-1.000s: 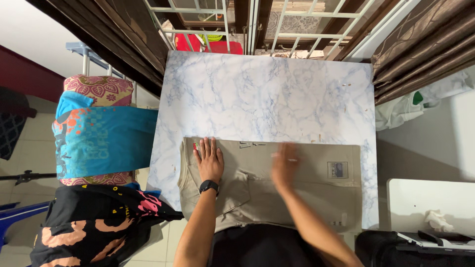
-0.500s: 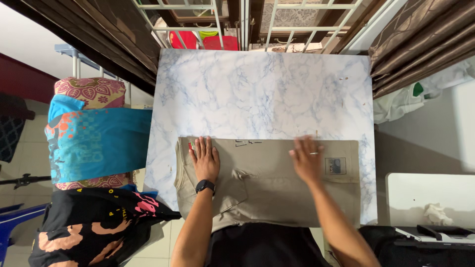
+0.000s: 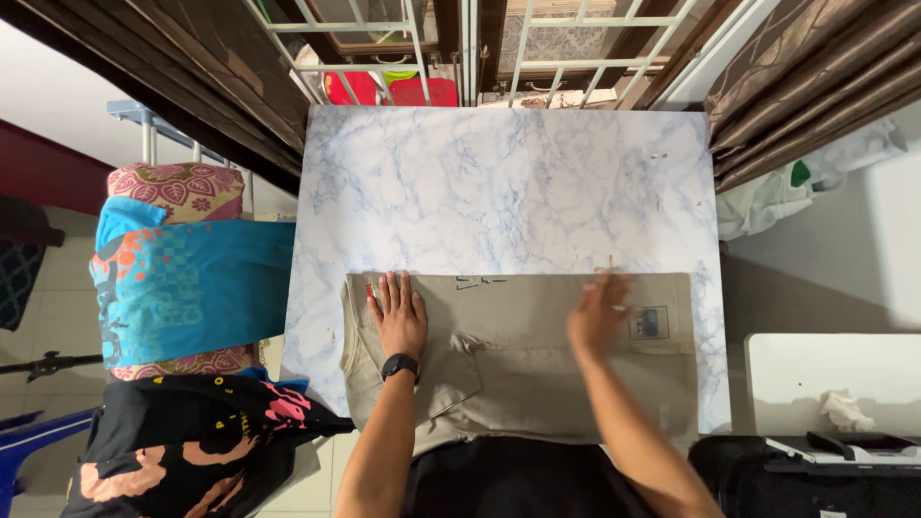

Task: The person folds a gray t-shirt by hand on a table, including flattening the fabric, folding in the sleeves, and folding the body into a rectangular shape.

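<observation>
Lying folded along the near edge of the marble table (image 3: 499, 182), the khaki shirt (image 3: 537, 374) runs long from left to right. Left hand (image 3: 400, 315) presses flat, fingers spread, near its left end; right hand (image 3: 597, 317), open-palmed, rests toward the right end.

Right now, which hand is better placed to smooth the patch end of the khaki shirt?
Probably the right hand: it lies beside the square patch, while the left hand presses the khaki shirt at its opposite end.
</observation>
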